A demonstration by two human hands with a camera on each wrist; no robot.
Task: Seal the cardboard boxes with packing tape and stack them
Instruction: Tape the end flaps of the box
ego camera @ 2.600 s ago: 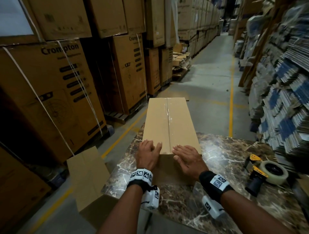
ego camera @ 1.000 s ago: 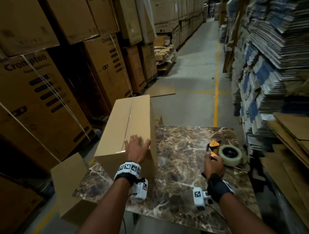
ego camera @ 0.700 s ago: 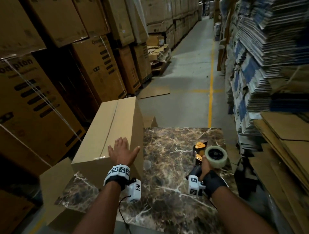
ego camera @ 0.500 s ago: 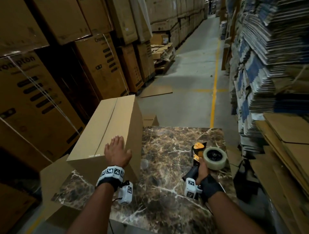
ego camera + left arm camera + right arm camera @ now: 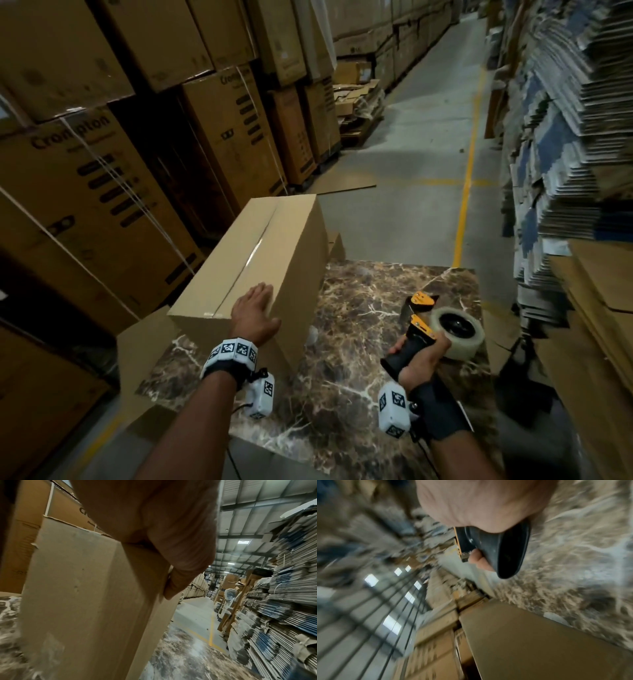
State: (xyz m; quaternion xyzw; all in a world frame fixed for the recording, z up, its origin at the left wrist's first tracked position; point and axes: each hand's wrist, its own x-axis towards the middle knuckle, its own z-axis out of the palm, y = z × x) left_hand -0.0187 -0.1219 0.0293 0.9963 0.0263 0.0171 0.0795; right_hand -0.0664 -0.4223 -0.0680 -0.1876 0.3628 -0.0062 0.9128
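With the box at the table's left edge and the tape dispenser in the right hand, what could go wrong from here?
1. The cardboard box seems to overhang the marble table's left and far edges; only the left hand rests on its near top corner, so a push may tip it off.
2. The right hand grips the tape dispenser by the handle, its cutter end exposed; bringing it toward the box could catch the left hand.
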